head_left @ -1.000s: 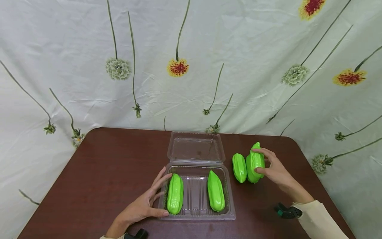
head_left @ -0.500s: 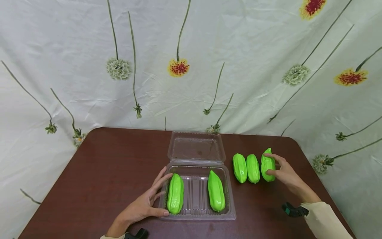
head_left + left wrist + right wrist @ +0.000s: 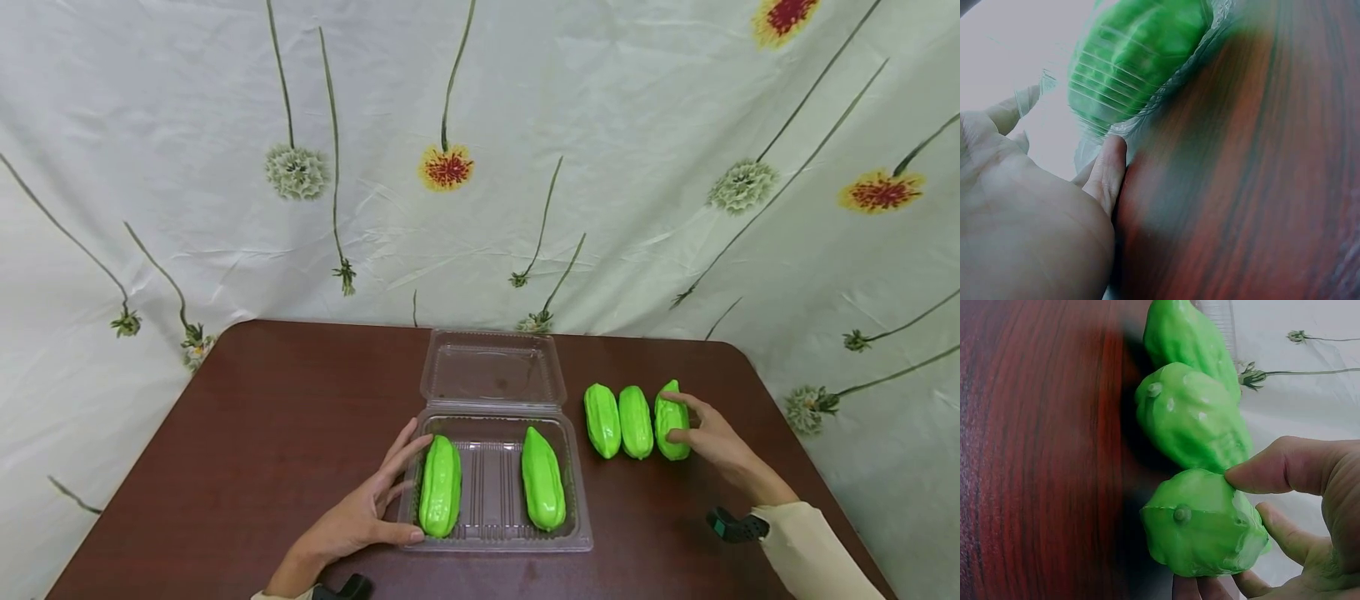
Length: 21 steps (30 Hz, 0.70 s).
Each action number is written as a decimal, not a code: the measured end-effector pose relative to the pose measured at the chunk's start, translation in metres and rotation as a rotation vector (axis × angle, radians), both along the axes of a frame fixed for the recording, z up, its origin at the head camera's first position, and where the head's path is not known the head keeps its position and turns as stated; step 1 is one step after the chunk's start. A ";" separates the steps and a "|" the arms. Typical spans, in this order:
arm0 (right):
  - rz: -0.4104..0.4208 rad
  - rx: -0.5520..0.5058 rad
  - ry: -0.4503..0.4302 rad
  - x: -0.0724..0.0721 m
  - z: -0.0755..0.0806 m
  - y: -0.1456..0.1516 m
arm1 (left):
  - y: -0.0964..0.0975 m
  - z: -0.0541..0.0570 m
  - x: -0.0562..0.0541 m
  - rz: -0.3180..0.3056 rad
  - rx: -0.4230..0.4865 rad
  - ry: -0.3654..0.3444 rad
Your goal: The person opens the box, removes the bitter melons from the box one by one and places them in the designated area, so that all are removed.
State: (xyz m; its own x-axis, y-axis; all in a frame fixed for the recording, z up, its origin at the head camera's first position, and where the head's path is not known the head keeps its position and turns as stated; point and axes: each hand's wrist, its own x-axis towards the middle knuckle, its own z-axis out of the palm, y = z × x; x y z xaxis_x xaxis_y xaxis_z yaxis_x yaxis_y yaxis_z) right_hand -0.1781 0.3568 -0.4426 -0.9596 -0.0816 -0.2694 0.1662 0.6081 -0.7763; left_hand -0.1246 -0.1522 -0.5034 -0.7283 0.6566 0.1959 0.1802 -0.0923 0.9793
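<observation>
rests left hand (image 3: 1035, 219) at the edge of a clear container (image 3: 1124, 127); shows a bumpy green fruit (image 3: 1147, 44) through ribbed plastic, beside reddish-brown, streaked table (image 3: 1254, 169).

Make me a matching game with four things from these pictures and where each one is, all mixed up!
Things
1. Left hand
2. Right hand
3. Clear plastic lid
4. White flower-printed cloth

Places
A. Folded open, beyond the clear plastic tray
B. Holding the rightmost long, ridged, green vegetable
C. Behind the reddish-brown wood-grain table
D. At the tray's left edge

Pairs: 1-D, 2-B, 3-A, 4-C
</observation>
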 end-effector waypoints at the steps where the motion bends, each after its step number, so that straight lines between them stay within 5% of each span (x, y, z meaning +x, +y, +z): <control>1: -0.003 -0.003 -0.007 -0.001 0.000 0.000 | 0.000 0.000 0.000 0.000 0.001 0.000; 21: 0.095 -0.055 0.015 0.002 0.000 0.004 | -0.002 0.000 0.001 0.000 -0.001 -0.004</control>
State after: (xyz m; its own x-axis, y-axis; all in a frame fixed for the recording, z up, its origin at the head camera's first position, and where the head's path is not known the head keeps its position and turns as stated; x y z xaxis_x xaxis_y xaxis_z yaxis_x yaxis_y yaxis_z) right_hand -0.1763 0.3607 -0.4422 -0.9506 -0.1868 -0.2479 0.0982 0.5766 -0.8111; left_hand -0.1236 -0.1537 -0.5031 -0.7288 0.6571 0.1925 0.1765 -0.0913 0.9801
